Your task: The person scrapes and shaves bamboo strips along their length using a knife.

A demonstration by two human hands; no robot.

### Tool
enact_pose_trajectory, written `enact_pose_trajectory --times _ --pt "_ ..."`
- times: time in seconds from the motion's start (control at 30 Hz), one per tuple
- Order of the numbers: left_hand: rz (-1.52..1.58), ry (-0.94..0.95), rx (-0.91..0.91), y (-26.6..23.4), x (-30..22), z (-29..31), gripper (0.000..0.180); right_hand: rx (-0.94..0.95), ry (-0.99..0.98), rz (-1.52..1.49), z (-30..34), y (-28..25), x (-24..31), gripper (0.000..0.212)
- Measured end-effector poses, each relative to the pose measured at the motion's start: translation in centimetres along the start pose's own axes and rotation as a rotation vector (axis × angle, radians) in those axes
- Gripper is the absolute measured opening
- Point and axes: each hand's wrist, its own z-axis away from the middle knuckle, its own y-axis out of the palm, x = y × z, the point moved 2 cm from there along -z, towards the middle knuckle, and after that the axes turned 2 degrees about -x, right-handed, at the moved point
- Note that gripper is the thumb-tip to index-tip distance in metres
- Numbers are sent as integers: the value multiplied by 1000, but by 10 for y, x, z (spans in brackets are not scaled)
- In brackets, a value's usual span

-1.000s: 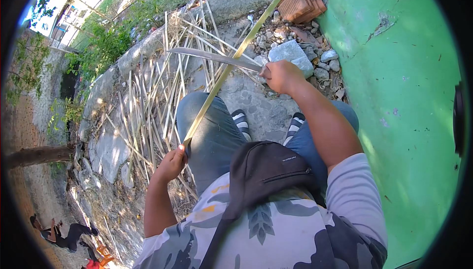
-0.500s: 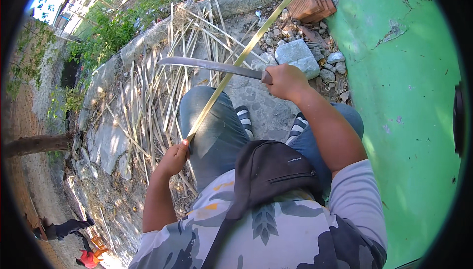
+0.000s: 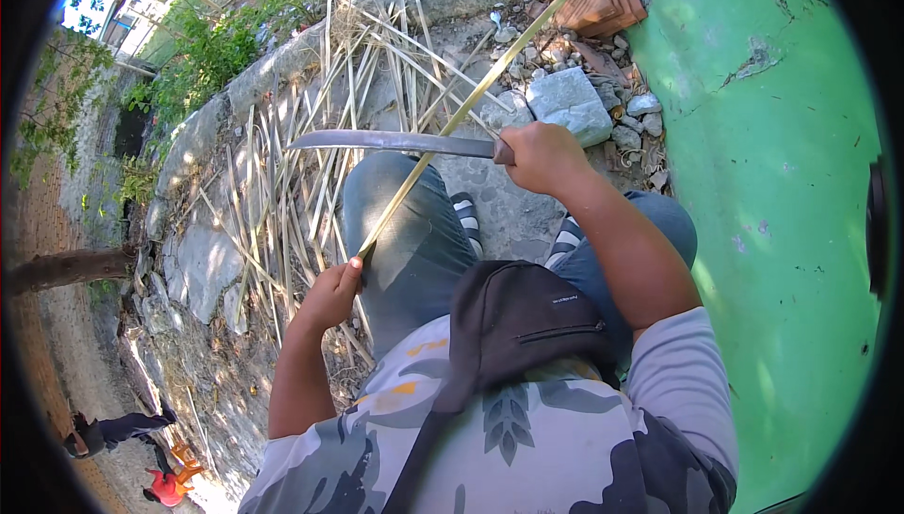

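My left hand (image 3: pixel 331 296) is closed on the near end of a long, pale bamboo strip (image 3: pixel 490 76), thumb on top, beside my left knee. The strip slants up and away to the right, toward the bricks. In my right hand (image 3: pixel 546 158) is the dark handle of a machete, fingers wrapped round it. Its long, slightly curved blade (image 3: pixel 386 140) points left and crosses the strip above my left knee. The blade appears to touch the strip where they cross.
Many cut strips (image 3: pixel 320 166) lie in a loose pile on the stone ground to the left. A grey stone block (image 3: pixel 569 107), rubble and stacked reddish bricks (image 3: pixel 607 6) lie ahead. Green-painted floor (image 3: pixel 772 232) spreads on the right. Two people (image 3: pixel 118 429) are far off at lower left.
The machete has slid a little nearer to me and leftward along the strip. My left hand keeps its hold at the strip's end, nearly still.
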Motion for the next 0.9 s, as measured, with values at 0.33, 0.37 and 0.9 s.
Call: enact_pose_trajectory --times 0.33,0.37,0.9 --pt "-33 18 -3 0 -5 -2 72 -42 128 -46 -5 -2 -18 14" --pt "-34 21 -19 1 -5 1 72 27 132 28 -5 -9 -4 15" --pt "-14 66 -47 5 -10 4 73 40 97 -23 -2 -12 -15 15"
